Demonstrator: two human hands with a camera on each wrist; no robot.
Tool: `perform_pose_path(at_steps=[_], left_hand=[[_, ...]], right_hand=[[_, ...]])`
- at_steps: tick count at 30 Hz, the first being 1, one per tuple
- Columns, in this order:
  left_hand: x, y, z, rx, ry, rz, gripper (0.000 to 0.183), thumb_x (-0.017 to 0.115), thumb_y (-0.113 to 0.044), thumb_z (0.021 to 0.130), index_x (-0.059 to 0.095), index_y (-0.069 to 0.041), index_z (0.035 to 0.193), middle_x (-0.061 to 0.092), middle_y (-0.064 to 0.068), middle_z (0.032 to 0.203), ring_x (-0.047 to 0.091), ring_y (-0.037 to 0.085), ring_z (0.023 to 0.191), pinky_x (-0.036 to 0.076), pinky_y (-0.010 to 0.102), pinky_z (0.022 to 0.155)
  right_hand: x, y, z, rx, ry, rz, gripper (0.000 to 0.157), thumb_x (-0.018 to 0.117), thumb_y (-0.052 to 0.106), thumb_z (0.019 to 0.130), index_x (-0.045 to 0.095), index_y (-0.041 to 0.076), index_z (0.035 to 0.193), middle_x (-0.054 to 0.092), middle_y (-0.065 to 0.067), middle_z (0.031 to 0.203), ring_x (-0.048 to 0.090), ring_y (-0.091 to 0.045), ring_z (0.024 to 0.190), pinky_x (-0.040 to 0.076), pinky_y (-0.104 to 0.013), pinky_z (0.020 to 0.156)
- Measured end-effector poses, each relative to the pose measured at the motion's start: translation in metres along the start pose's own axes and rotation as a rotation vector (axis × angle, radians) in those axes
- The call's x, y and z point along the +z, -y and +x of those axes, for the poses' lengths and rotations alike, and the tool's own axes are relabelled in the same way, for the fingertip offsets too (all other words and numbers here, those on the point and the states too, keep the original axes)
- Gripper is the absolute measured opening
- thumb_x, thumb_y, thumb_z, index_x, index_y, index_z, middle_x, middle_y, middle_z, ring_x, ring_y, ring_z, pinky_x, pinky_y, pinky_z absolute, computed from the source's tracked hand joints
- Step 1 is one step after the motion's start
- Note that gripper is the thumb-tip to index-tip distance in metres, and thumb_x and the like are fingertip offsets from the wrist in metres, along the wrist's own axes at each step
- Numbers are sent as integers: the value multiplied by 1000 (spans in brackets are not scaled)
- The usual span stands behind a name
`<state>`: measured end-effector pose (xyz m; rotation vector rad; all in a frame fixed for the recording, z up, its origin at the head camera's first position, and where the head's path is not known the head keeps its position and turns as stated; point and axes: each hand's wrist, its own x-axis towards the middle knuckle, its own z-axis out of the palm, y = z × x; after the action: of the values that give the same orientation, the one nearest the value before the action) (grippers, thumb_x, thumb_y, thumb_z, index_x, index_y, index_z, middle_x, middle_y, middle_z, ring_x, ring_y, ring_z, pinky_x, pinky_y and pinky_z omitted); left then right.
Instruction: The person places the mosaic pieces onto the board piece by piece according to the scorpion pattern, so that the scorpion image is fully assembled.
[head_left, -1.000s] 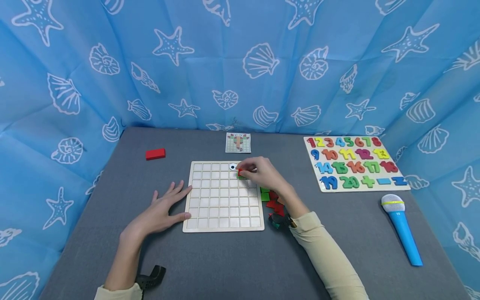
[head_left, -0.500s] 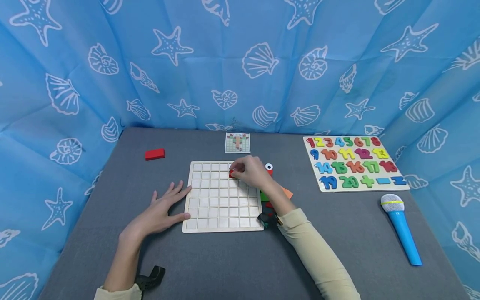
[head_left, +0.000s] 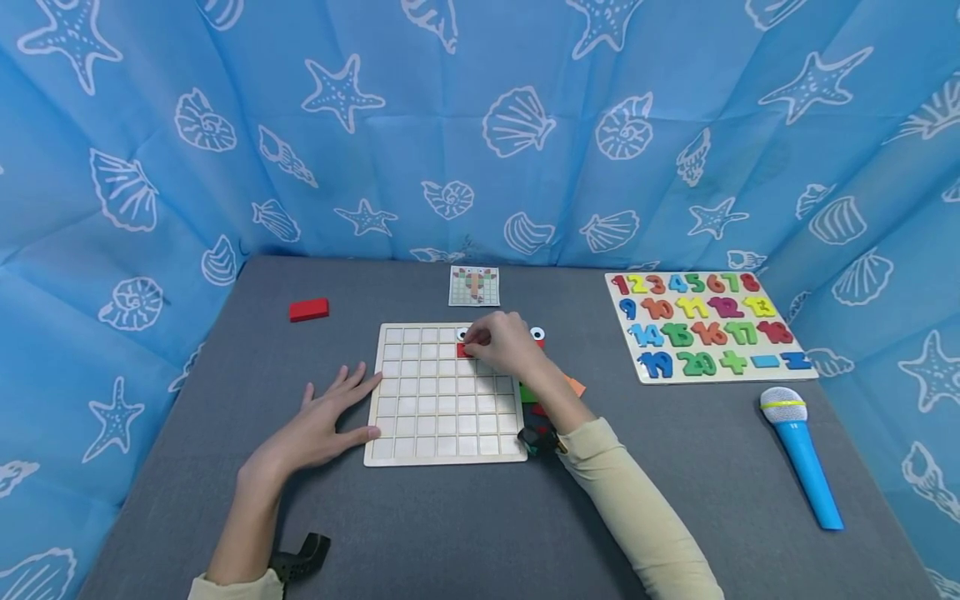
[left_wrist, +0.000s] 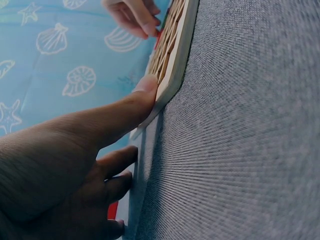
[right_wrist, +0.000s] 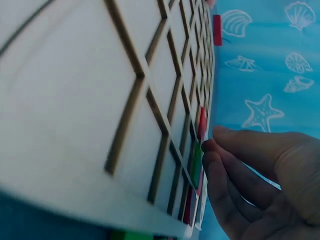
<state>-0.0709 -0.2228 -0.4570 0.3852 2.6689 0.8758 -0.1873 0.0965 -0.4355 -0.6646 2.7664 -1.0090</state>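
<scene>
A square wooden grid board (head_left: pixel 416 465) lies mid-table. My left hand (head_left: pixel 318 425) spreads its fingers on the table at the board's left edge; in the left wrist view the thumb (left_wrist: pixel 142 95) touches that edge. My right hand (head_left: pixel 504 343) is over the board's upper right part, fingers bent and tips close together. Its fingertips are at the right side of a red tile (head_left: pixel 462 351), which sits in a cell just below a white eye tile (head_left: pixel 462 334). The right wrist view shows a green tile (right_wrist: pixel 196 162) beside those fingertips; whether they pinch the red tile is unclear.
Loose tiles, including an orange tile (head_left: pixel 576 386) and another eye tile (head_left: pixel 537 333), lie right of the board, partly behind my forearm. A pattern card (head_left: pixel 474 287) is behind it. Around are a red block (head_left: pixel 309 310), number board (head_left: pixel 712 329) and toy microphone (head_left: pixel 802 458).
My right hand has shifted left across the board with the red tile, then slightly back right. The red tile now shows more fully in its cell. My left hand stays put.
</scene>
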Motion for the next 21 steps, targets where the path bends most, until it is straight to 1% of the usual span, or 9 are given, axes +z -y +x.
perform_pose_path(at_steps=[5,10,15,21], left_hand=[[0,0,-1,4,-2,-8,88,80,-47,97,40,-18,170,25,25,179,13,56,167,0,89,122],[1,2,-1,6,-7,-6,88,80,-46,97,40,-17,170,25,25,178,13,56,167,-1,89,122],[1,1,-2,8,-9,-4,88,80,-46,97,40,-17,169,26,26,178,13,57,166,0,89,122],[1,2,-1,4,-3,-3,88,80,-46,97,40,-18,170,25,26,178,13,57,166,0,89,122]], right_hand=[[-13,-9,-11,0,36,102,10,78,10,99,84,5,106,84,-10,96,79,-18,86,65,-36,81],[-28,-22,-27,24,62,164,13,78,11,100,83,6,111,83,-7,99,77,-17,90,65,-36,83],[-43,-38,-46,51,70,131,12,79,14,100,83,9,109,82,-4,98,73,-14,89,62,-30,82],[-58,-56,-67,78,62,84,11,80,11,97,81,5,106,80,-7,95,70,-14,85,58,-23,78]])
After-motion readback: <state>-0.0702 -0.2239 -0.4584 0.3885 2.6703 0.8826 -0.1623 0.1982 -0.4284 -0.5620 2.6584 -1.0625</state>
